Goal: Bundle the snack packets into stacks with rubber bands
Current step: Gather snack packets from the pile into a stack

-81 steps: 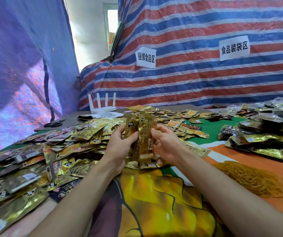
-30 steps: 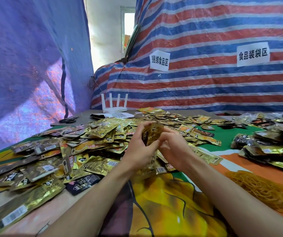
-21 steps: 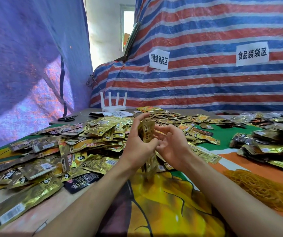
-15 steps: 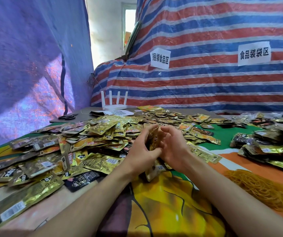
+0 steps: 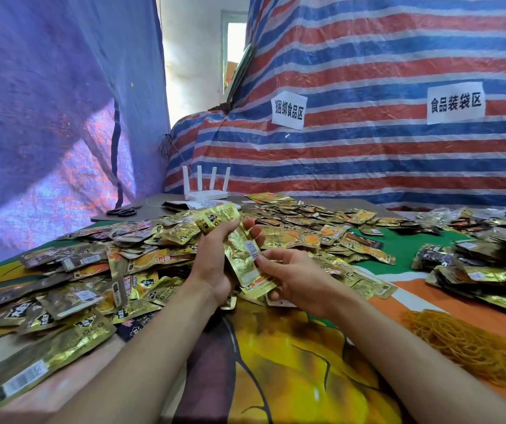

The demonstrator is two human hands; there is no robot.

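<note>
Striped tarp [image 5: 368, 71] behind cluttered surface [image 5: 291, 377] | left hand [image 5: 215, 264] grips packet stack [image 5: 242, 255], right hand [image 5: 300, 280] pinches its lower end | foil looks light, slick, floppy: clamp mid-stack | rubber bands [image 5: 472, 347] lie right of right hand

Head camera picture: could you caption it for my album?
Left hand grips a stack of gold snack packets, right hand pinching it; rubber bands lie nearby.

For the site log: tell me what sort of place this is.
Probably a makeshift food-packing workshop: striped tarpaulin walls bearing paper signs, snack packets heaped across the table, a pile of rubber bands beside them.
</note>
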